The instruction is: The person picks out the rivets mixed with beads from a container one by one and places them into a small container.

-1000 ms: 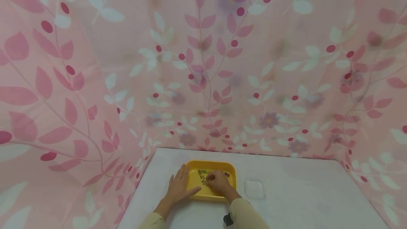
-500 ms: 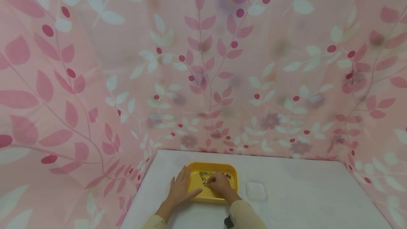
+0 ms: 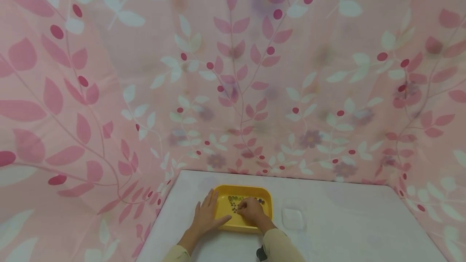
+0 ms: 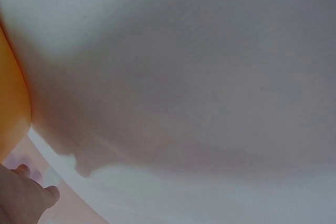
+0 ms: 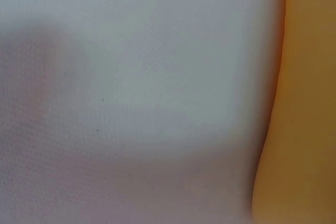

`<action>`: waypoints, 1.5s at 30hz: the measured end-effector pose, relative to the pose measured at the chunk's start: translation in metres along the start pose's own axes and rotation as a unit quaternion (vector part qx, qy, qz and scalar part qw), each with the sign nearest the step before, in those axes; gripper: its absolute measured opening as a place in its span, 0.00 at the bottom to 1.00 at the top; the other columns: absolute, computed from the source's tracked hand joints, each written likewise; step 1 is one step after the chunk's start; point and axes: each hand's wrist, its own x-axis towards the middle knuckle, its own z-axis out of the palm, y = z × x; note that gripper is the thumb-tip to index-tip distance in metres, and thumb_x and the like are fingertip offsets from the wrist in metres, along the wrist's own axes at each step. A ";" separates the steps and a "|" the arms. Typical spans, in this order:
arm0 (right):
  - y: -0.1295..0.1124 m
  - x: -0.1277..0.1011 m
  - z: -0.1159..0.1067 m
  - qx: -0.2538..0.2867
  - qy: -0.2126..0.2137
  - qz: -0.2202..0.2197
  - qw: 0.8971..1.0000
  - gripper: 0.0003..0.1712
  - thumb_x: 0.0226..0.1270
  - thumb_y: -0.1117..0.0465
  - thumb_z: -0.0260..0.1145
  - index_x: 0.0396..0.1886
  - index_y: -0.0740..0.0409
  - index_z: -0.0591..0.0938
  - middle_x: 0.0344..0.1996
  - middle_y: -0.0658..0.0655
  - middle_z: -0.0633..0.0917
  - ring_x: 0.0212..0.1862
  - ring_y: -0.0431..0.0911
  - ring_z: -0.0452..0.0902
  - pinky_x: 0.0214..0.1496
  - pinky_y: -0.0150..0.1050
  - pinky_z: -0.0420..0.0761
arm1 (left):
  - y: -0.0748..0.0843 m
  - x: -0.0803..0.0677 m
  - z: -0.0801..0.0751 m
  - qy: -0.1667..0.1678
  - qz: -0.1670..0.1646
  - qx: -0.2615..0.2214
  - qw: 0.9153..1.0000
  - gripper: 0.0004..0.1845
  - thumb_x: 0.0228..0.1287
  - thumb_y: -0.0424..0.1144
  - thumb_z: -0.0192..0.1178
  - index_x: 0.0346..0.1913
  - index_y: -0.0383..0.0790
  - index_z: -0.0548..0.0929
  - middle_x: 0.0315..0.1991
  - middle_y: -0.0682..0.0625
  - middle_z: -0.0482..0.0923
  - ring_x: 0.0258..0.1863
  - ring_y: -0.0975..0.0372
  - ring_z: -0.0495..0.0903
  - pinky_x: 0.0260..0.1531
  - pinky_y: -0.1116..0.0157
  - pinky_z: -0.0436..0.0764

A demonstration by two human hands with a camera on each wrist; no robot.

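- While pink cloth (image 3: 54, 112) printed with leaves fills the left of the head view and spans its top, a pale left sleeve (image 3: 177, 254) enters at the lower edge.
- The left hand (image 3: 205, 215), just below centre and left, has its fingers and thumb spread, lying along the left edge of the yellow tray (image 3: 242, 228) and covering part of that rim.
- The tray sits on the white table (image 3: 349, 221) at lower centre; small beads (image 3: 233, 205) form a row across its upper part and a line running down.
- The right hand (image 3: 251, 210) reaches over the tray, fingers bent, fingertips at the beads; whether they pinch one cannot be told. It hides part of the row; the right wrist view shows only tray wall and table.
- A dark object (image 3: 261, 253) shows beside the right sleeve (image 3: 282, 248).
- Right of the tray, apart from it, lies a clear container (image 3: 293, 218).
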 end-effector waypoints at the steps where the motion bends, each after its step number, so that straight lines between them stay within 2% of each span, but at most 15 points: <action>1: -0.001 -0.001 0.000 0.000 0.000 0.002 1.000 0.05 0.58 0.61 0.75 0.25 0.51 0.88 0.27 0.45 0.84 0.33 0.41 0.74 0.37 0.39 0.80 | 0.000 0.000 0.001 0.000 0.000 0.002 1.000 0.57 0.55 0.71 0.61 0.79 0.42 0.52 0.79 0.40 0.49 0.75 0.44 0.58 0.67 0.30 0.53; 9: -0.003 -0.002 -0.001 0.009 0.000 -0.001 1.000 0.05 0.57 0.61 0.75 0.24 0.52 0.87 0.24 0.46 0.82 0.30 0.41 0.73 0.33 0.36 0.77 | 0.000 0.000 -0.001 -0.003 -0.002 0.000 1.000 0.57 0.55 0.70 0.61 0.79 0.40 0.52 0.79 0.38 0.48 0.73 0.43 0.62 0.67 0.29 0.52; 14: -0.001 -0.002 -0.002 0.024 -0.005 -0.004 1.000 0.05 0.57 0.61 0.75 0.25 0.52 0.87 0.26 0.46 0.82 0.31 0.41 0.73 0.34 0.37 0.77 | 0.003 -0.001 -0.004 -0.008 -0.005 -0.012 1.000 0.57 0.55 0.67 0.64 0.79 0.40 0.52 0.79 0.38 0.48 0.72 0.41 0.63 0.68 0.29 0.50; 22: -0.003 -0.004 -0.007 0.060 -0.011 0.007 0.998 0.03 0.59 0.61 0.73 0.28 0.54 0.87 0.27 0.49 0.83 0.33 0.44 0.74 0.37 0.40 0.80 | 0.002 0.001 -0.001 -0.009 -0.012 -0.006 1.000 0.58 0.55 0.72 0.60 0.79 0.42 0.51 0.80 0.40 0.47 0.73 0.43 0.62 0.68 0.30 0.50; 28: -0.005 -0.005 -0.009 0.074 -0.008 -0.018 0.997 0.02 0.58 0.64 0.72 0.29 0.58 0.87 0.27 0.51 0.84 0.33 0.44 0.76 0.36 0.40 0.81 | 0.003 0.001 -0.002 -0.012 -0.015 -0.009 1.000 0.57 0.55 0.70 0.61 0.79 0.42 0.51 0.79 0.39 0.47 0.73 0.42 0.62 0.68 0.30 0.51; 30: -0.006 -0.006 -0.010 0.077 -0.011 -0.014 0.997 0.02 0.58 0.64 0.72 0.29 0.59 0.87 0.28 0.51 0.85 0.34 0.44 0.76 0.37 0.39 0.81 | 0.003 0.001 -0.002 -0.012 -0.015 -0.009 1.000 0.57 0.55 0.70 0.62 0.79 0.41 0.51 0.79 0.39 0.48 0.73 0.42 0.62 0.68 0.30 0.51; 37: -0.006 -0.007 -0.016 0.123 -0.032 0.043 0.991 0.05 0.62 0.61 0.71 0.37 0.55 0.88 0.34 0.51 0.84 0.38 0.47 0.75 0.41 0.41 0.82 | 0.004 -0.001 -0.005 -0.016 -0.012 -0.014 1.000 0.58 0.55 0.70 0.62 0.79 0.40 0.51 0.79 0.39 0.47 0.73 0.42 0.61 0.68 0.30 0.51; 45: -0.008 -0.005 -0.022 0.127 -0.039 0.024 0.991 0.08 0.63 0.60 0.71 0.40 0.57 0.88 0.32 0.50 0.86 0.34 0.44 0.77 0.37 0.37 0.82 | 0.004 -0.001 -0.005 -0.018 -0.014 -0.017 1.000 0.57 0.56 0.69 0.62 0.79 0.40 0.51 0.80 0.39 0.47 0.74 0.42 0.60 0.68 0.30 0.52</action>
